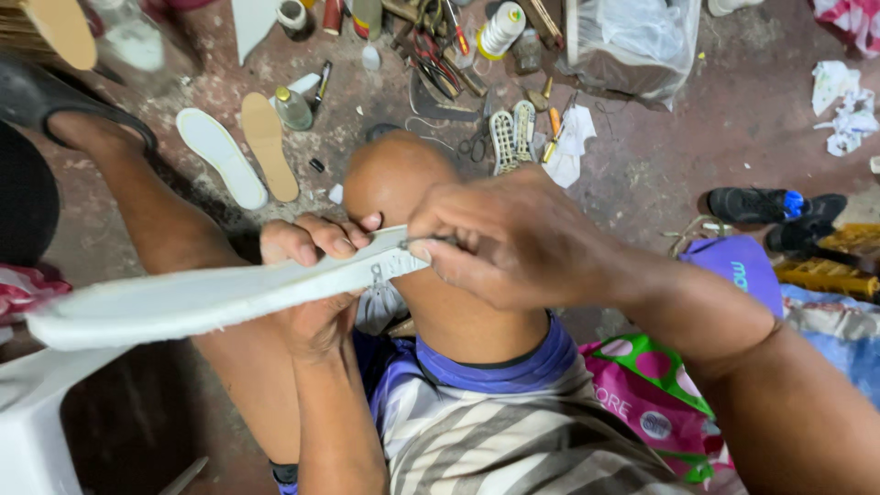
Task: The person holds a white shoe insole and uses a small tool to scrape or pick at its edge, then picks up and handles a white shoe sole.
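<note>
Below me lies a worn, reddish-brown concrete floor (697, 137) — stained and dusty. A white plastic stool (32, 412) stands at my lower left — crumpled paper scraps (843, 105) lie far right, in even light.

Sole (211, 298) across knee (394, 179), insoles (240, 151) on floor behind, shoes (775, 206) right

White shoe sole (202, 298); blue-and-grey striped shorts (495, 431); pink bag (655, 394), green dots; black shoes (765, 206); tan insole (269, 145).
</note>
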